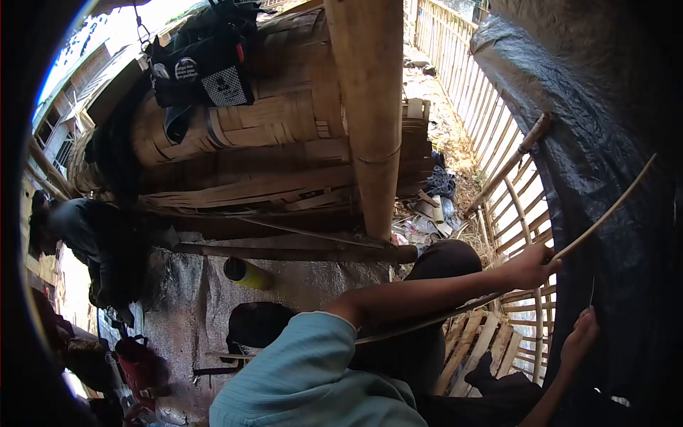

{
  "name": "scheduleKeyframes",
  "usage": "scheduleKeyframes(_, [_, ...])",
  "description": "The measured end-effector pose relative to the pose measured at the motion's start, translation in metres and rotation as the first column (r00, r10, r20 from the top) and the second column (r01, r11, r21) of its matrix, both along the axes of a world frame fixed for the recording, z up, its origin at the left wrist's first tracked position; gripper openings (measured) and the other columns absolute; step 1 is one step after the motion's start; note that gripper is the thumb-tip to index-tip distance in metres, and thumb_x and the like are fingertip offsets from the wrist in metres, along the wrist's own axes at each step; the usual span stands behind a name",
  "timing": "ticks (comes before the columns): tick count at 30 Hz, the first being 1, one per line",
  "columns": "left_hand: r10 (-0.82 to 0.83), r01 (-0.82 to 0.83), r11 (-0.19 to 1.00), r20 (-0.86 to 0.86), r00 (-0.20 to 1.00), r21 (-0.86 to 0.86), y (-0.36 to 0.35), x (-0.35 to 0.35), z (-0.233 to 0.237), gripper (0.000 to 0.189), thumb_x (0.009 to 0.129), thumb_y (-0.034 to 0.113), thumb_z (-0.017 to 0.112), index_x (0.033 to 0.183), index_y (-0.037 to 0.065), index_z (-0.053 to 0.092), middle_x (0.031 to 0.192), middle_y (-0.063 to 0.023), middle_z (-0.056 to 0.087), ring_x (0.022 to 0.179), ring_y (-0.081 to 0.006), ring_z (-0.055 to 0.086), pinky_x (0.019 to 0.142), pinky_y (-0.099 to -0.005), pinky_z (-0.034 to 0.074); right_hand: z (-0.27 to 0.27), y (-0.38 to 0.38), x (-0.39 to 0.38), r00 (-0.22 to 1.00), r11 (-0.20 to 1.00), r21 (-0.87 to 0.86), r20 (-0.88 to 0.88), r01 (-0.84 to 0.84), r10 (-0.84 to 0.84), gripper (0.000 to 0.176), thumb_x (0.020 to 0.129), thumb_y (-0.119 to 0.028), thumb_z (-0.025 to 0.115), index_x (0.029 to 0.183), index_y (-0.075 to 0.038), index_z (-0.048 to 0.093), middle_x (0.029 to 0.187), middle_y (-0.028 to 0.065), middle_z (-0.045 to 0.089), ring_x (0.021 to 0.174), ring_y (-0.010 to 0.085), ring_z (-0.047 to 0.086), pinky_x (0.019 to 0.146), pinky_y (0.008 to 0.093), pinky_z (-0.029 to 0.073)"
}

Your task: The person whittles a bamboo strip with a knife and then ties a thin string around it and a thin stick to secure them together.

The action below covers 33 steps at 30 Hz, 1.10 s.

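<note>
My left hand [530, 267], at the end of a teal-sleeved arm reaching right, is closed around a long, thin bamboo strip [605, 215]. One end of the strip curves up to the right. Its other part runs back under my forearm, across my dark-clothed leg [445, 262]. Lower right, my right hand [580, 337] has its fingers closed on a thin, shiny, blade-like sliver [592, 291] pointing up; its kind is too small to make out. The sliver is apart from the strip.
A thick bamboo post [366, 142] stands ahead, beside a large woven bamboo roll [284, 114] with a black bag [203, 67] on it. A dark tarp [590, 142] hangs right. A yellow cylinder [254, 275] and red bag [139, 366] lie left, near another person [96, 235].
</note>
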<state>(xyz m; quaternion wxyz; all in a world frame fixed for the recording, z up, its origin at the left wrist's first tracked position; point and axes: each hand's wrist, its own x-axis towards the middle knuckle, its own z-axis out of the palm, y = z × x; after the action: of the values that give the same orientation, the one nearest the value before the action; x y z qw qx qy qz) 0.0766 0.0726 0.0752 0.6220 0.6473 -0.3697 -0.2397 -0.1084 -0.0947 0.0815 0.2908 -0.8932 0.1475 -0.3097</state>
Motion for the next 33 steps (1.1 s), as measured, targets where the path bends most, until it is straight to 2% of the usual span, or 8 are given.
scheduleKeyframes(10, [0.028, -0.028, 1.0, -0.057, 0.998, -0.005, -0.034, -0.003, -0.054, 0.031, 0.091, 0.022, 0.05, 0.083, -0.008, 0.059, 0.081, -0.0271, 0.058, 0.079, -0.0415, 0.058, 0.073, -0.0476, 0.046, 0.01, 0.013, 0.056, 0.992, 0.951, -0.309, -0.128, -0.019, -0.021, 0.04, 0.1, -0.027, 0.035, 0.078, 0.005, 0.041, 0.058, 0.0081, 0.034, 0.054, 0.0194, 0.032, 0.052, 0.0391, 0.027])
scheduleKeyframes(12, [-0.056, 0.05, 0.998, -0.208, 0.977, -0.033, -0.036, -0.013, -0.036, 0.031, 0.091, 0.022, 0.05, 0.084, -0.007, 0.059, 0.087, -0.0277, 0.057, 0.083, -0.0419, 0.057, 0.076, -0.0472, 0.046, 0.033, 0.014, 0.065, 0.931, 0.973, -0.225, -0.363, -0.058, -0.029, 0.042, 0.1, -0.028, 0.036, 0.088, 0.01, 0.05, 0.063, 0.0115, 0.041, 0.058, 0.0218, 0.039, 0.057, 0.0375, 0.033])
scheduleKeyframes(15, [0.051, -0.059, 0.996, -0.102, 0.993, -0.072, -0.062, -0.038, -0.052, 0.03, 0.091, 0.021, 0.049, 0.086, -0.007, 0.059, 0.088, -0.0277, 0.058, 0.085, -0.0422, 0.057, 0.077, -0.047, 0.046, -0.003, 0.007, 0.071, 0.994, 0.973, -0.204, 0.04, 0.107, -0.101, 0.043, 0.101, -0.029, 0.036, 0.089, 0.01, 0.051, 0.065, 0.0118, 0.044, 0.059, 0.0225, 0.041, 0.059, 0.0356, 0.037])
scheduleKeyframes(16, [0.0, -0.009, 0.999, -0.159, 0.987, -0.053, -0.05, -0.039, -0.042, 0.029, 0.091, 0.02, 0.049, 0.088, -0.007, 0.059, 0.083, -0.0277, 0.059, 0.084, -0.0426, 0.058, 0.076, -0.0474, 0.046, -0.002, -0.012, 0.059, 0.97, 0.999, -0.019, -0.241, 0.037, -0.041, 0.046, 0.101, -0.031, 0.036, 0.095, 0.011, 0.054, 0.071, 0.0097, 0.05, 0.063, 0.0201, 0.044, 0.061, 0.0343, 0.039])
scheduleKeyframes(17, [-0.089, 0.075, 0.993, -0.163, 0.983, -0.093, -0.047, -0.036, -0.043, 0.029, 0.091, 0.02, 0.049, 0.088, -0.007, 0.059, 0.079, -0.0274, 0.06, 0.082, -0.0424, 0.059, 0.074, -0.0473, 0.046, -0.044, -0.009, 0.064, 0.971, 0.968, 0.217, 0.173, 0.125, -0.164, 0.047, 0.101, -0.034, 0.037, 0.085, 0.007, 0.051, 0.068, 0.0032, 0.047, 0.061, 0.016, 0.042, 0.057, 0.034, 0.037])
scheduleKeyframes(20, [-0.102, 0.092, 0.993, -0.143, 0.984, -0.08, -0.044, -0.028, -0.049, 0.03, 0.091, 0.02, 0.05, 0.091, -0.008, 0.059, 0.08, -0.0289, 0.06, 0.08, -0.0418, 0.06, 0.073, -0.0465, 0.046, -0.071, -0.028, 0.044, 0.982, 0.88, 0.454, 0.055, 0.138, -0.182, 0.047, 0.1, -0.04, 0.038, 0.095, 0.004, 0.054, 0.074, -0.0002, 0.045, 0.064, 0.007, 0.039, 0.057, 0.0213, 0.031])
scheduleKeyframes(23, [-0.175, 0.179, 0.984, -0.193, 0.966, 0.002, -0.02, -0.01, -0.039, 0.03, 0.092, 0.019, 0.05, 0.099, -0.009, 0.059, 0.085, -0.0297, 0.061, 0.082, -0.041, 0.061, 0.074, -0.045, 0.047, -0.085, -0.007, 0.064, 0.919, 0.853, 0.433, 0.119, 0.293, -0.376, 0.045, 0.1, -0.041, 0.039, 0.09, 0.0, 0.054, 0.071, -0.0043, 0.039, 0.059, 0.0044, 0.033, 0.052, 0.0197, 0.026])
scheduleKeyframes(33, [-0.033, 0.014, 0.998, -0.317, 0.948, -0.062, 0.009, 0.026, -0.04, 0.038, 0.094, 0.015, 0.049, 0.127, -0.004, 0.047, 0.065, -0.0233, 0.052, 0.057, -0.0259, 0.054, 0.059, -0.0365, 0.043, -0.044, -0.003, 0.132, 0.992, 0.85, 0.519, 0.125, -0.089, 0.027, 0.064, 0.087, -0.073, 0.025, 0.07, -0.011, 0.029, 0.061, -0.0039, 0.023, 0.052, 0.0062, 0.02, 0.047, 0.0252, 0.013])
